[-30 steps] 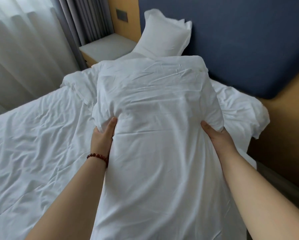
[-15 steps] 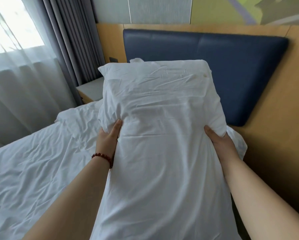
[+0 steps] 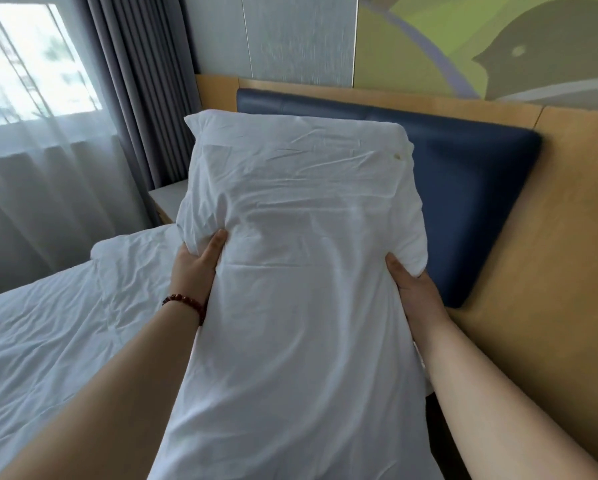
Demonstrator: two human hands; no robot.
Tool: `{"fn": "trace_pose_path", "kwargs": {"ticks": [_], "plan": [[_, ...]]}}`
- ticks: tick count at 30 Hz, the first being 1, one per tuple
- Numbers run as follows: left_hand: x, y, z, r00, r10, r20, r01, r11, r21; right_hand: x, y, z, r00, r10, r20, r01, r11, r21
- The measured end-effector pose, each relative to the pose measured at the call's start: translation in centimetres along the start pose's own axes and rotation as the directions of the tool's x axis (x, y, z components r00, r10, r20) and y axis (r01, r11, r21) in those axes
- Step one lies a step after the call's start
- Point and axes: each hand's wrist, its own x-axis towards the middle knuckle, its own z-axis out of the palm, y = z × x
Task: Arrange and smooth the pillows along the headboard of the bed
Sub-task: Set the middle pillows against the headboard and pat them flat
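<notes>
A large white pillow in a creased case is held up in front of me, upright, its loose case end hanging down towards me. My left hand grips its left edge, thumb on the front. My right hand grips its right edge the same way. Behind the pillow stands the blue padded headboard in a wooden frame. The pillow hides the head end of the bed, and no second pillow shows.
The bed with its wrinkled white sheet and bunched duvet spreads to the left. A bedside table sits in the far corner by grey curtains and a sheer-covered window. A wooden panel runs along the right.
Both hands have lifted the pillow higher, and my view has tilted up. The second pillow and the duvet at the headboard, seen a second ago, are now hidden or out of view.
</notes>
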Motion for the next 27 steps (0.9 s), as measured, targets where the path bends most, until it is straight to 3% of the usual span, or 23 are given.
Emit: {"fn": "trace_pose_path", "kwargs": {"ticks": [12, 18, 23, 27], "plan": [[11.8, 1.0, 6.3, 0.989, 0.081, -0.122, -0.078, 0.997, 0.029, 15.5, -0.3, 3.6, 0.995, 0.024, 0.095, -0.037, 0.991, 0.130], [13.0, -5.5, 7.6, 0.990, -0.020, -0.137, 0.029, 0.998, 0.064, 20.3, 6.8, 3.8, 0.972, 0.215, 0.099, -0.225, 0.970, 0.098], [11.9, -8.5, 8.2, 0.983, -0.062, -0.171, 0.080, 0.992, 0.097, 22.4, 11.1, 2.9, 0.902, 0.421, 0.095, -0.426, 0.904, 0.039], [11.5, -8.1, 9.1, 0.973, -0.040, -0.225, 0.071, 0.989, 0.129, 24.2, 11.3, 2.5, 0.891, 0.449, 0.074, -0.447, 0.894, -0.035]]}}
